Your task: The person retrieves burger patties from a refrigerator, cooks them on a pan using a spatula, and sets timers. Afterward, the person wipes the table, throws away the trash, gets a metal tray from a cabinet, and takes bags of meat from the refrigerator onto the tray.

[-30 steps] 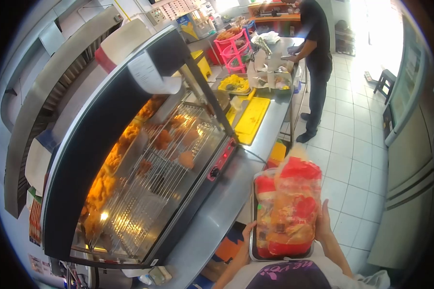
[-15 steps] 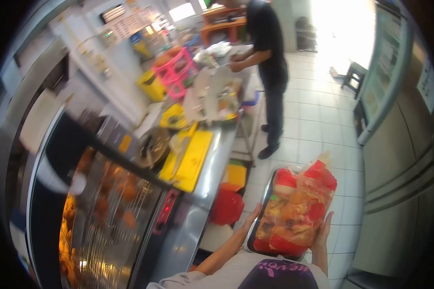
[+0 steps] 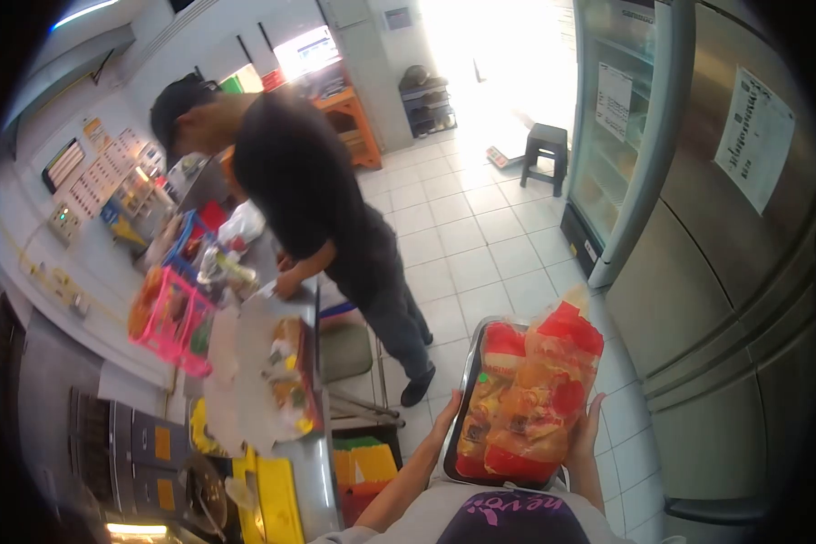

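Observation:
A metal tray is held at my waist, close to my shirt. On it lie clear plastic bags of orange-yellow food with red printing; what food it is I cannot make out. My left hand grips the tray's left side, its fingers partly hidden. On the opposite side, my right hand supports the tray with the thumb up along the bags and the other fingers out of sight underneath.
Left, a steel counter bears a yellow cutting board, a pink basket and an open box of food. A person in black leans over it. Steel refrigerator at right; black stool ahead on tiled floor.
My view has swung right. The lit food warmer on the left has left the view, and the person and counter now appear nearer and further left. The tray stays in both hands.

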### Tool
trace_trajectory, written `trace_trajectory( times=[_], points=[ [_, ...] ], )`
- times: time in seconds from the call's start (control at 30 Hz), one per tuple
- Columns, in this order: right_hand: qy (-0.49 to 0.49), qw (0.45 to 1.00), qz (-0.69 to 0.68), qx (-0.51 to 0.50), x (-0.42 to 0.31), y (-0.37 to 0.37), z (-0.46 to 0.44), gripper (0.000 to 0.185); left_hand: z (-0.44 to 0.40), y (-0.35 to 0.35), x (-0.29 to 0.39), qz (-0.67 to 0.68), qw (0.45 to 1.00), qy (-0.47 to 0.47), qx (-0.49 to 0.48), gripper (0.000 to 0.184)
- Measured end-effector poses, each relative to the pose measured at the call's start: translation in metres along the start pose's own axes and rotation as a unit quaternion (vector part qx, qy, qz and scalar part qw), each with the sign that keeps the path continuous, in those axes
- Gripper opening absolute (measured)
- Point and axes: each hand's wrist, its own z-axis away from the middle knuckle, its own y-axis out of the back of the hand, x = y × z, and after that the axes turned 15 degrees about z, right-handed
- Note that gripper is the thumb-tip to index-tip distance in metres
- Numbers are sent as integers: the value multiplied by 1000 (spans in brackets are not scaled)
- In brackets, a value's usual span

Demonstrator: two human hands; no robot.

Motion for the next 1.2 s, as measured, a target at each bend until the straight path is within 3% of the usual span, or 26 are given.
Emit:
trace_trajectory(
  times=[0.1,0.17,0.2,0.27,0.3,0.4,0.47,0.53,0.77,0.93,0.97,1.13,1.2],
  points=[
    [21,999,-20,27,-16,15,-70,81,-78,-7,24,8,1000,17,15,69],
    [40,998,-28,26,-36,17,-122,81,-133,-4,45,2,1000,1,-28,69],
    [54,998,23,30,-54,11,-150,77,-164,0,58,2,1000,-1,-31,69],
    [65,994,76,32,-80,14,-211,74,-219,6,86,54,986,20,-158,70],
    [38,995,86,18,-86,24,-245,73,-238,-4,102,-21,996,-1,-89,71],
    [28,998,49,24,-117,2,-336,70,-288,-22,138,45,992,-62,-104,73],
    [-29,992,70,-100,-112,17,-393,71,-307,-30,163,96,983,-78,-136,74],
    [-44,985,132,-105,-120,-3,-438,70,-323,-37,186,17,988,-148,49,74],
    [-127,962,135,-202,-95,-79,-617,77,-415,44,290,106,956,-274,-11,77],
    [-120,958,127,-229,-101,-156,-752,78,-484,27,423,101,943,-311,-54,76],
    [-120,956,129,-236,-105,-170,-780,78,-501,25,447,36,938,-343,40,76],
    [-146,947,140,-249,-103,-219,-877,80,-550,7,538,84,931,-339,102,74],
    [-164,942,133,-262,-92,-238,-922,80,-567,17,576,71,936,-337,75,76]
  ],
)
